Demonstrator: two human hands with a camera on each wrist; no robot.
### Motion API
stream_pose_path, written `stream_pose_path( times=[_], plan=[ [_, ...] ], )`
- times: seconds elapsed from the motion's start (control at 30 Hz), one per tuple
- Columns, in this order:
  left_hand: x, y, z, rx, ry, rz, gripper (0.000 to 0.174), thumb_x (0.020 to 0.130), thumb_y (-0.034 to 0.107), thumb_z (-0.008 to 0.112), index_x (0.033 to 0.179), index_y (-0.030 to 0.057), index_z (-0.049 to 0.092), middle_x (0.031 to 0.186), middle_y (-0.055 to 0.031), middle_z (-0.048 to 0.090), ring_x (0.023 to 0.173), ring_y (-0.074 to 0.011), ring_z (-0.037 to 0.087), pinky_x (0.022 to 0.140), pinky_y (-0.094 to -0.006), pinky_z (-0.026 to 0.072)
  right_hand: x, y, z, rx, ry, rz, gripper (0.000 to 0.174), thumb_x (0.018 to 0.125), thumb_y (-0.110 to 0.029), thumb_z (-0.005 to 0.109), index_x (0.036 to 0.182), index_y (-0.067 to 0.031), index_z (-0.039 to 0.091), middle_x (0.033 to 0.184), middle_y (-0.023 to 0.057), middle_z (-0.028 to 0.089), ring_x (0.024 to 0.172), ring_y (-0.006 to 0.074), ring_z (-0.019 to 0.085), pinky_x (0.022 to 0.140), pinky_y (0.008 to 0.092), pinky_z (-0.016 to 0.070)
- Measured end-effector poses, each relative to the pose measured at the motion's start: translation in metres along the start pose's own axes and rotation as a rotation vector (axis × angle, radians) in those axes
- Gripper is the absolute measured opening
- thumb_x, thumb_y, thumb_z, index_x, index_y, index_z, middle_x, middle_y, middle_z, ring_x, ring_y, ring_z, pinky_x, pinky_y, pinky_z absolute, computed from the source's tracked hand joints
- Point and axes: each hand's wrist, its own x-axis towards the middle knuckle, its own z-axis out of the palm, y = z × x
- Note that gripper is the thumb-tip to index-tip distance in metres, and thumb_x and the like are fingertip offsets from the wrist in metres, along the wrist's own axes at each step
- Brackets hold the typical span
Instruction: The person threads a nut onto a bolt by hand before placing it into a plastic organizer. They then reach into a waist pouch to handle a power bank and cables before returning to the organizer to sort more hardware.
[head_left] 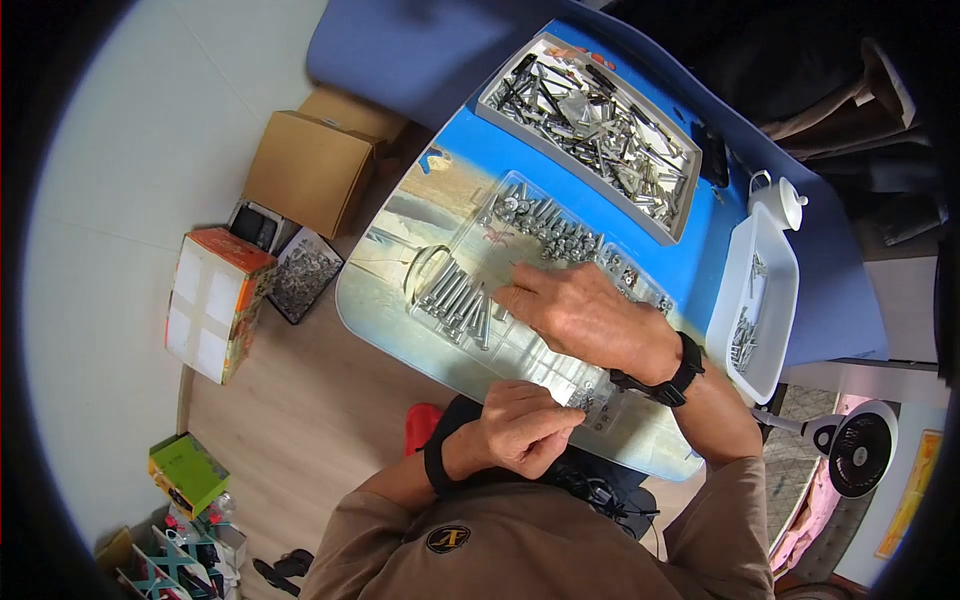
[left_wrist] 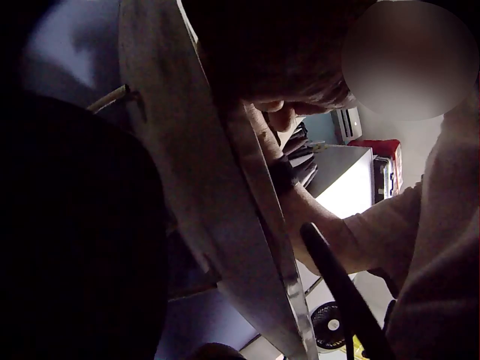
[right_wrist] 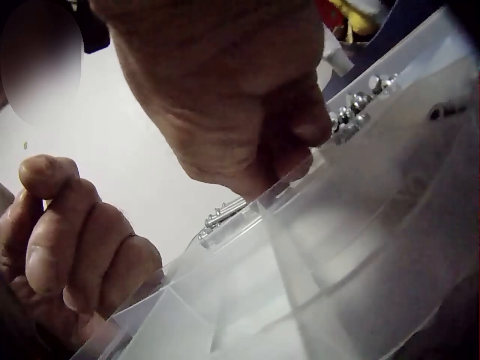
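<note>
Pale wooden floor [head_left: 300, 420] fills the left of the head view, where a cardboard box [head_left: 310, 170], an orange-and-white box [head_left: 215, 300] and a small floor tray of screws [head_left: 305, 275] stand against the wall, seemingly parked out of the way as spare stock. Next comes the table [head_left: 390, 290], and on it a clear organiser [head_left: 472, 248] set at the person's edge, within easy reach of both arms. Its walls keep sizes apart: long bolts [head_left: 452, 298] lie side by side in the leftmost compartment, and short bolts [head_left: 545, 225] crowd a row farther back. The left hand [head_left: 520, 430] sits at the near rim of the organiser, fingers curled with the thumb laid against them. It probably braces the box or pinches some small part, but I cannot tell which, because the fingers hide what lies between them. The right hand [head_left: 585, 315] reaches across the organiser from the right, fingers held close together with their tips down beside the long bolts. The right wrist view shows them bearing on a divider wall, yet whether they pinch a bolt is hidden. Behind stands a grey tray [head_left: 560, 165] heaped with mixed bolts, likely the unsorted pile. To the right a white tray [head_left: 775, 265] holds a few screws, and a small fan [head_left: 860, 455] stands beyond the table edge.
</note>
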Motion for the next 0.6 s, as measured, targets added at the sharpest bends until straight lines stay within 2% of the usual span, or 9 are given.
stream_pose_path(
  times=[0.17,0.27,0.33,0.4,0.5,0.53,0.57,0.6],
  plan=[
    [0.002,0.001,-0.001,-0.013,0.025,-0.012,0.020,0.074,-0.002,0.063,0.094,0.0005,0.067,0.063,-0.0065,0.062,0.050,-0.0228,0.059,0.049,-0.0327,0.0470,0.000,0.001,0.002,-0.026,0.016,-0.025,0.028,0.073,0.001,0.065,0.101,0.0010,0.063,0.085,0.0099,0.056,0.068,0.0258,0.065,0.054,0.0368,0.0529],
    [0.002,0.000,0.001,-0.008,0.078,0.008,0.020,0.075,-0.004,0.063,0.094,-0.0002,0.068,0.061,-0.0063,0.061,0.046,-0.0207,0.056,0.046,-0.0314,0.0444,0.001,-0.002,0.000,-0.078,0.032,-0.081,0.021,0.073,-0.001,0.064,0.094,-0.0002,0.061,0.084,0.0093,0.056,0.066,0.0243,0.064,0.055,0.0358,0.0530],
    [0.002,0.001,0.001,-0.007,0.090,0.010,0.019,0.076,-0.005,0.062,0.094,-0.0004,0.067,0.061,-0.0061,0.061,0.045,-0.0206,0.055,0.046,-0.0313,0.0443,0.001,-0.002,0.000,-0.133,0.027,-0.097,0.013,0.075,-0.008,0.064,0.085,-0.0024,0.057,0.084,0.0095,0.055,0.070,0.0241,0.066,0.059,0.0366,0.0546],
    [0.001,0.000,0.001,-0.003,0.102,0.011,0.019,0.076,-0.005,0.062,0.094,-0.0005,0.067,0.061,-0.0059,0.061,0.045,-0.0205,0.055,0.046,-0.0312,0.0442,0.000,-0.006,-0.005,-0.184,0.051,-0.130,0.014,0.074,-0.008,0.064,0.084,-0.0022,0.056,0.083,0.0098,0.055,0.071,0.0240,0.064,0.061,0.0361,0.0544],
    [-0.006,-0.001,0.002,-0.010,0.125,0.000,0.023,0.078,-0.006,0.064,0.100,-0.0015,0.064,0.070,-0.0086,0.064,0.050,-0.0185,0.055,0.048,-0.0297,0.0443,-0.015,-0.017,-0.011,-0.220,0.035,-0.140,0.015,0.072,-0.009,0.063,0.083,-0.0021,0.054,0.082,0.0102,0.054,0.073,0.0240,0.063,0.065,0.0353,0.0537],
    [-0.009,0.000,0.007,-0.003,0.212,-0.054,0.026,0.078,-0.005,0.066,0.104,-0.0018,0.062,0.078,-0.0104,0.064,0.057,-0.0179,0.057,0.052,-0.0290,0.0451,-0.024,-0.020,-0.014,-0.210,-0.010,-0.117,0.016,0.072,-0.009,0.063,0.082,-0.0021,0.053,0.082,0.0103,0.054,0.074,0.0242,0.062,0.067,0.0350,0.0532],
    [-0.011,0.001,0.010,0.003,0.300,-0.109,0.029,0.079,-0.005,0.068,0.107,-0.0021,0.060,0.086,-0.0122,0.065,0.065,-0.0173,0.058,0.056,-0.0283,0.0459,-0.032,-0.025,-0.017,-0.180,0.028,-0.110,0.018,0.072,-0.010,0.063,0.084,-0.0023,0.052,0.081,0.0101,0.054,0.074,0.0251,0.062,0.065,0.0356,0.0526],
    [-0.011,0.000,0.012,-0.002,0.297,-0.105,0.029,0.079,-0.005,0.068,0.107,-0.0021,0.060,0.086,-0.0122,0.065,0.065,-0.0173,0.058,0.056,-0.0283,0.0459,-0.040,-0.030,-0.022,-0.185,0.029,-0.106,0.018,0.072,-0.010,0.063,0.084,-0.0023,0.052,0.081,0.0101,0.054,0.074,0.0251,0.062,0.065,0.0356,0.0526]
  ],
)
